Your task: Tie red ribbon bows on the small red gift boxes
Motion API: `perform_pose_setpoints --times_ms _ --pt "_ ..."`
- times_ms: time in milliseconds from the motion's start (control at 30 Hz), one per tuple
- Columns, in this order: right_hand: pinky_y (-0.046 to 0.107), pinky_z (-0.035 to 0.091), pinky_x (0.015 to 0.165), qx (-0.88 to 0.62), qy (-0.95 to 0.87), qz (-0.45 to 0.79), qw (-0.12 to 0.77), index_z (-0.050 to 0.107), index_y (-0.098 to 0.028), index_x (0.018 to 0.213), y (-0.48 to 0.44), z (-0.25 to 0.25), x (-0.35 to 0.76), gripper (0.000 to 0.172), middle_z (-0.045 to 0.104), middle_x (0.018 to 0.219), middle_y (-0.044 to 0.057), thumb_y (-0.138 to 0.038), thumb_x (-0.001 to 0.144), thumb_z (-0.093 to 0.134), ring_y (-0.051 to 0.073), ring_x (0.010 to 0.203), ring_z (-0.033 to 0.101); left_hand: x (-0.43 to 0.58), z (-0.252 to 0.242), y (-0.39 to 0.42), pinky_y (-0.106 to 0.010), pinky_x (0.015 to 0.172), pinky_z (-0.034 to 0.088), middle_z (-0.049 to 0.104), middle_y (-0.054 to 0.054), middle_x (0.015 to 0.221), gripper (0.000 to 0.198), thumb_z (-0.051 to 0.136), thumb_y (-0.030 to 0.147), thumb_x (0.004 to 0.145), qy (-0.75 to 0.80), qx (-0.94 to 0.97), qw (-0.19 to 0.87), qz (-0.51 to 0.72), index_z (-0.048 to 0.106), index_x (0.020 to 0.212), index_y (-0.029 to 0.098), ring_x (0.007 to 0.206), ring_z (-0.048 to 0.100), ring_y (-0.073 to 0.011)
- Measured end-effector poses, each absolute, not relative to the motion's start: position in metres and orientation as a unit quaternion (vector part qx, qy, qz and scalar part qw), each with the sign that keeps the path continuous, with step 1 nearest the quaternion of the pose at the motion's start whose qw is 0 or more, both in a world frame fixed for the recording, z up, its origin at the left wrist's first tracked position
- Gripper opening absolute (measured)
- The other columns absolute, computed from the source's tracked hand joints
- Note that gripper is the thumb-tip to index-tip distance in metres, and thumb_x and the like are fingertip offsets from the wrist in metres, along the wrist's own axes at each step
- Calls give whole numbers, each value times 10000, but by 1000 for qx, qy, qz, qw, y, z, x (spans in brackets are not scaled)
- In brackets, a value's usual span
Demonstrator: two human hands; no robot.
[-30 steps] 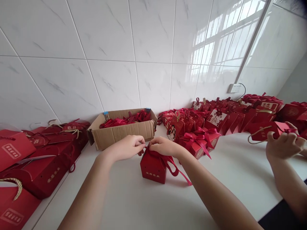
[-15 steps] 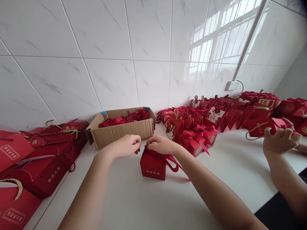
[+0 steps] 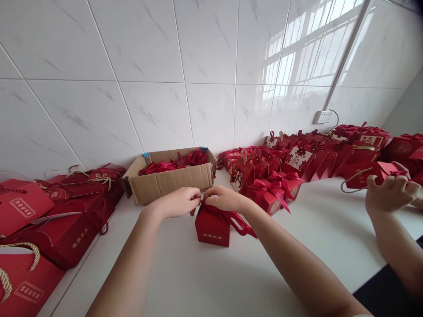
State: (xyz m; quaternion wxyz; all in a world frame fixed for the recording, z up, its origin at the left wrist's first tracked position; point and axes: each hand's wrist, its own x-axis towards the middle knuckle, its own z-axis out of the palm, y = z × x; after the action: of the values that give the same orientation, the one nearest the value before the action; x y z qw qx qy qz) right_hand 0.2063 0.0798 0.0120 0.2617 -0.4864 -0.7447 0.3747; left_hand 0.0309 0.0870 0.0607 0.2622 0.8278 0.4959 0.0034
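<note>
The left hand [image 3: 176,203] (grip impossible to tell) neared the right hand [image 3: 226,199], whose fingers pinched ribbon [image 3: 248,230] atop the red box [image 3: 213,226], pairing both there.

A small red box [image 3: 213,232] with gold lettering on its front stood upright on a white tabletop [image 3: 185,273]. A glossy red ribbon [image 3: 245,228] looped rightward from its top.

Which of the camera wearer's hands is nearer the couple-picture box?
Right. The right hand is in front and left of the couple-picture box; the left hand is farther left.
</note>
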Motion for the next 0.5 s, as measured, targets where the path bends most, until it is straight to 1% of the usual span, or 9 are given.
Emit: perform_pose_setpoints --times_ms 133,233,300,400,500 --pt "233 418 578 -484 -747 372 263 612 -186 747 80 12 206 172 608 774 7 -280 749 467 142 682 543 29 60 89 -253 500 313 665 -10 749 212 414 401 765 501 826 258 -4 490 718 210 602 496 -149" --pt "242 425 600 -488 -747 364 266 622 -181 732 80 16 210 185 617 749 10 -306 762 488 148 684 553 23 57 95 -262 498 313 678 -22 751 166 441 369 724 534 811 239 -26 482 690 212 595 516 -160" --pt "255 436 653 -492 -748 352 272 641 -183 747 78 21 216 193 640 792 20 -314 772 501 165 745 574 16 52 102 -275 516 338 689 -38 752 139 471 346 681 568 789 227 -54 503 670 211 609 550 -182" --pt "277 443 755 -507 -747 323 284 660 -201 822 75 31 230 181 661 932 30 -276 789 498 186 880 588 1 40 118 -318 555 397 691 -77 687 121 521 319 611 609 756 224 -89 548 612 200 602 590 -222" --pt "286 464 751 -546 -746 271 268 649 -218 863 69 40 248 152 667 974 36 -234 778 524 189 892 602 -21 27 135 -367 539 424 651 -118 545 150 582 311 532 636 730 224 -110 534 469 183 507 582 -248"
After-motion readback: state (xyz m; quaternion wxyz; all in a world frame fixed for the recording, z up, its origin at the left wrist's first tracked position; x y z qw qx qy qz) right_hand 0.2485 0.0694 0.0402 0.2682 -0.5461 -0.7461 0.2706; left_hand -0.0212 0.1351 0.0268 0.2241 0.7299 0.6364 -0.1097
